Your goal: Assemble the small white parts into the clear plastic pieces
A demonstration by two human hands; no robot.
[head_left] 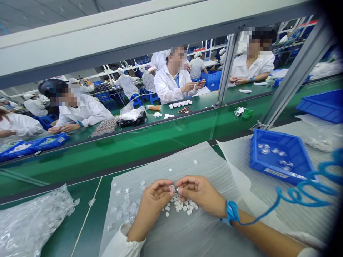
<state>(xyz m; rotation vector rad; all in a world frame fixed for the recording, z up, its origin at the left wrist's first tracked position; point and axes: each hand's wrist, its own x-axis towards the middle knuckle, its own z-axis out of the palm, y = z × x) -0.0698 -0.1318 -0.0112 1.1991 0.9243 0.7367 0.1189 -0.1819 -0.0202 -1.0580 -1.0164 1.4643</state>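
My left hand pinches a small clear plastic part between thumb and fingertips. Close against it, my right hand is closed too, with a small white disc partly showing at its fingertips. Both hands hover over a pile of white discs on a translucent foam sheet. To the left of my left hand lie loose clear plastic parts, somewhat blurred. A blue wrist strap with a coiled cord is around my right wrist.
At the right stands a blue bin holding several clear parts. A plastic bag full of clear parts lies at the left. Beyond a green-edged partition, several people in white coats work at another bench. A metal post rises at the right.
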